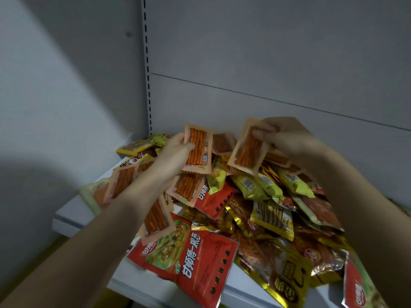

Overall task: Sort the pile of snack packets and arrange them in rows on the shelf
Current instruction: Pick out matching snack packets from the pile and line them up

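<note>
Nearest, at 6 o'clock, a large red packet (200,263) lies at the front edge of the white shelf (66,218), with the pile of snack packets (266,218) heaped behind it toward 3 o'clock. Above the pile, the left hand (175,152) pinches one clear orange-strip packet (198,147) upright (thumb across its face). At 1 o'clock the right hand (282,134) grips a second orange-strip packet (249,147), tilted. Both hands are well apart.

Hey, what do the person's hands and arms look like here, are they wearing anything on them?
Both the left hand and the right hand are bare: no gloves, rings, watch or bracelets visible. Both forearms are uncovered to the picture's edge, with no sleeve showing.
</note>
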Available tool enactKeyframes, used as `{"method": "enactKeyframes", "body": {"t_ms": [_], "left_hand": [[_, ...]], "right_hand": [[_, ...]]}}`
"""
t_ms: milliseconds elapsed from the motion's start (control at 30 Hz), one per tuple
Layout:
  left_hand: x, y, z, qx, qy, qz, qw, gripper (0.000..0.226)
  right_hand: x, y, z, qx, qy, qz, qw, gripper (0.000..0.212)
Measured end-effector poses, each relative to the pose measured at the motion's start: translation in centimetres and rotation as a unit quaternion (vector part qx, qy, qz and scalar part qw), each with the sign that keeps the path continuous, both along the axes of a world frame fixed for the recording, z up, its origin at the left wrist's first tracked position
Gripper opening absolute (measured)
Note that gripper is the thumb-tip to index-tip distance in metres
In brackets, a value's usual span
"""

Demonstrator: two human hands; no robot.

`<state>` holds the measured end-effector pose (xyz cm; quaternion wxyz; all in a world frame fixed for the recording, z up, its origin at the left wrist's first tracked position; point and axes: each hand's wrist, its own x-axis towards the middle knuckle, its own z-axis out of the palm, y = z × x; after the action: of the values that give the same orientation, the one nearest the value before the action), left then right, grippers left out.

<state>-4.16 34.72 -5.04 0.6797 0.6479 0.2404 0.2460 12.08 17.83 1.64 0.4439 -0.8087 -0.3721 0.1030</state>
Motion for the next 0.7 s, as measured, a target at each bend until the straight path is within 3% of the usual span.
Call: {"method": "enactKeyframes", "body": {"t_ms": [100,200,300,433,567,700], "left_hand": [[-1.6,-0.2,-0.2,-0.014,-0.002,-0.037,0.999,0.025],[-4.0,-0.5,-0.6,-0.033,-0.017,-0.096,0.995,0.031],[-6.9,0.3,-1.8,-0.001,-0.037,-0.036,0.999,0.025],[-11.6,2.1,-4.4,0.064,-0.011,0.105,0.992,0.016],[-14.7,2.3,-6.8,-0.008,-0.012,0.175,0.984,0.025],[-15.8,2.0,-8.2,-0.043,-0.038,0.209,0.976,0.039]], "right_hand": [[-2.4,1.0,1.0,0.007,0.121,0.102,0.987,0.008],[-5.6,3.9,-0.1,-0.011,0.123,0.137,0.983,0.006],[-8.4,6.8,-2.1,-0.011,0.095,0.139,0.986,0.007],[-11.1,7.7,-5.1,-0.016,-0.062,0.067,0.996,0.014],[-14.7,7.1,-7.7,-0.123,-0.132,0.077,0.98,0.027],[-16.9,7.4,-9.8,-0.187,-0.133,0.086,0.969,0.045]]}}
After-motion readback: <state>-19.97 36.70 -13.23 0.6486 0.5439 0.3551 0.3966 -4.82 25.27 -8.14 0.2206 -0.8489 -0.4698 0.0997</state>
